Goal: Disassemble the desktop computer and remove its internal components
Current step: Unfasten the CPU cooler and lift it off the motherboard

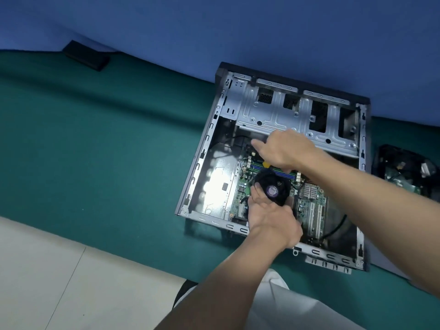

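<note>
Inside open desktop case: left hand gripping black cooler fan, purple label too blurred to read; right hand clutching yellow-handled tool.

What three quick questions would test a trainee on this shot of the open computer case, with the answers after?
1. True or false: the left hand grips the round black cooler fan with the purple sticker.
2. The open grey metal computer case lies on a cloth that is: A red, B green, C white.
3. Which hand reaches over the blue memory slots of the green motherboard?
Key: 1 true; 2 B; 3 the right hand.
</note>
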A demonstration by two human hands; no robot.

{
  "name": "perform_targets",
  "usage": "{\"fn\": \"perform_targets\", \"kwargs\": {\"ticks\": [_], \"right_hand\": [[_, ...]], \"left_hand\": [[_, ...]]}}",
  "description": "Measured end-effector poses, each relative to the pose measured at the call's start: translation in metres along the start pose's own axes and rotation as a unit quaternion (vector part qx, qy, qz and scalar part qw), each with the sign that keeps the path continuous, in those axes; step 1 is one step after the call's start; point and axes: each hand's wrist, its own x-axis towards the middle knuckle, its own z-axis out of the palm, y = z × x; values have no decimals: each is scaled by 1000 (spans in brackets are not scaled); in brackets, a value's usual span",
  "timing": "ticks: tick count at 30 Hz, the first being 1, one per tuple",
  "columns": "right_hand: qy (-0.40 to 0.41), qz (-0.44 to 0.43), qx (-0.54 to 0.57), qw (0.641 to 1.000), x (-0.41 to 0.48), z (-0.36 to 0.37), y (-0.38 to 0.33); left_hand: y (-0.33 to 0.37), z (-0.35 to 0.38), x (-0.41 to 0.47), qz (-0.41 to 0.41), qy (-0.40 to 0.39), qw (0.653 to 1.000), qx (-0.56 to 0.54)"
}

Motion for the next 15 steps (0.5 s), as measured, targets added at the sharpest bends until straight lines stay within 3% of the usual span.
{"fn": "perform_targets", "kwargs": {"ticks": [2,4,11,15], "right_hand": [[-148,44,-5,988,-1,-12,-1],[-195,51,-11,979,-1,-18,-2],[-130,-80,-210,966,-4,-14,-15],[-89,-240,-329,909,-8,-11,-24]], "left_hand": [[0,0,0,4,7,1000,0],[-1,1,0,8,10,1000,-6],[-1,1,-1,3,14,1000,10],[-1,2,0,12,36,999,29]]}}
